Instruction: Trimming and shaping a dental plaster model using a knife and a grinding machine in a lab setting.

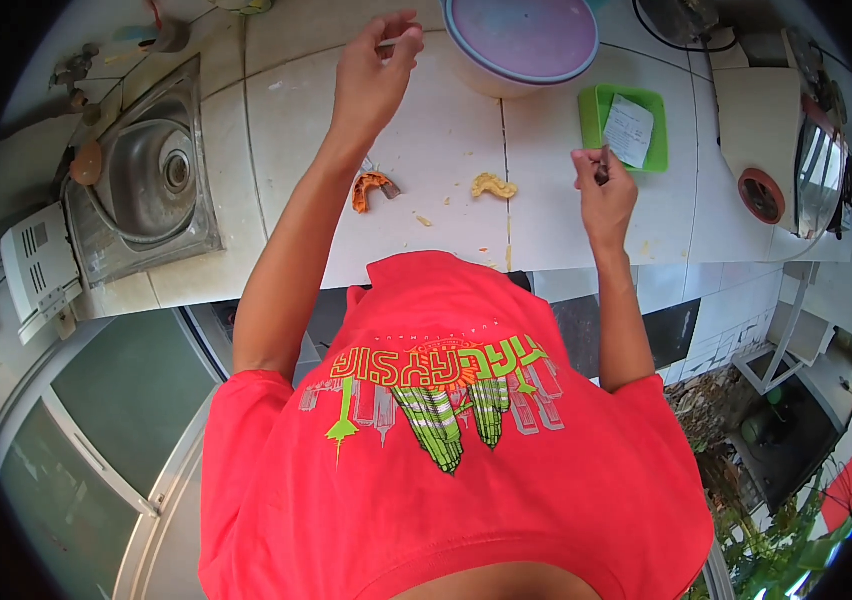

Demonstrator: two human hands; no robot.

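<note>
My left hand is raised over the counter's back, left of a white tub with lilac lid, its fingers closed around a thin pale item I cannot identify. My right hand, in front of the green plastic tray, grips a small dark object, mostly hidden by the fingers. On the white tiled counter, an orange-brown curved piece lies with a silvery bit beside it, near my left forearm. A yellow curled lump lies between my hands, with small scraps around it. A paper slip rests in the tray.
A steel sink with a hose is at the left, a white appliance below it. A cream appliance and cables occupy the right end. The counter's front edge runs behind my red shirt.
</note>
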